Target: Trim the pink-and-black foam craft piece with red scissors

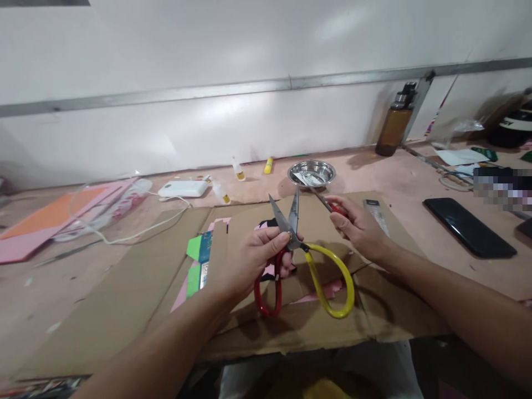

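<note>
My left hand [253, 257] is closed around a pair of scissors [291, 221] near the pivot. Its blades are spread and point up, and its red loop and yellow loop [332, 285] hang below the hand. My right hand [359, 227] is closed on a thin tool with a red handle [336, 209], whose metal tip reaches towards a steel bowl [311, 173]. Both hands hover above flattened cardboard [124, 293] with pink and green paper pieces [195, 260] on it.
A black phone [469, 227] lies at the right, a metal ruler [376, 216] beside my right hand. A brown bottle [394, 124] stands by the wall. A white power bank [183, 189] with cable, small glue bottles [239, 170] and pink-orange sheets [54, 216] lie to the left.
</note>
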Demonstrator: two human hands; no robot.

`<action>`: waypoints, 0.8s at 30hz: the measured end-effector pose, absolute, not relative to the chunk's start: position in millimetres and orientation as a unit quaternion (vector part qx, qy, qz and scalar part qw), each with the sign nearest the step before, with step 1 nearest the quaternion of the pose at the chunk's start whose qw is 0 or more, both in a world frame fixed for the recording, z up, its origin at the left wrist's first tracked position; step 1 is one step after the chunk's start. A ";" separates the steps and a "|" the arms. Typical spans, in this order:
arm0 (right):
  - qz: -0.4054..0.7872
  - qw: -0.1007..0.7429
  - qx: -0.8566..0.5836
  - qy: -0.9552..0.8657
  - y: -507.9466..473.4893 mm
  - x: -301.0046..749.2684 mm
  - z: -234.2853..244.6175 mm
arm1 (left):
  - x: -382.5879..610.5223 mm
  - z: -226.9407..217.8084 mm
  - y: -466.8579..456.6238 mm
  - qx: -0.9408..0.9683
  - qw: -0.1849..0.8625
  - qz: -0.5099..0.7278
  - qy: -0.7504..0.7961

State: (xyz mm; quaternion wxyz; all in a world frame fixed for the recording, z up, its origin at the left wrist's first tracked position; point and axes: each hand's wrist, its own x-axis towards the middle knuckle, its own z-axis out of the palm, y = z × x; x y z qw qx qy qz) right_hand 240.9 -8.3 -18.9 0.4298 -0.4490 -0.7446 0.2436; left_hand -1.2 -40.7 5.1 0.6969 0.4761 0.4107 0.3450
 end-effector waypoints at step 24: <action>0.609 0.473 -0.414 -0.484 -34.5 157.8 5.5 | 15.8 4.7 -60.1 0.279 0.808 0.444 0.269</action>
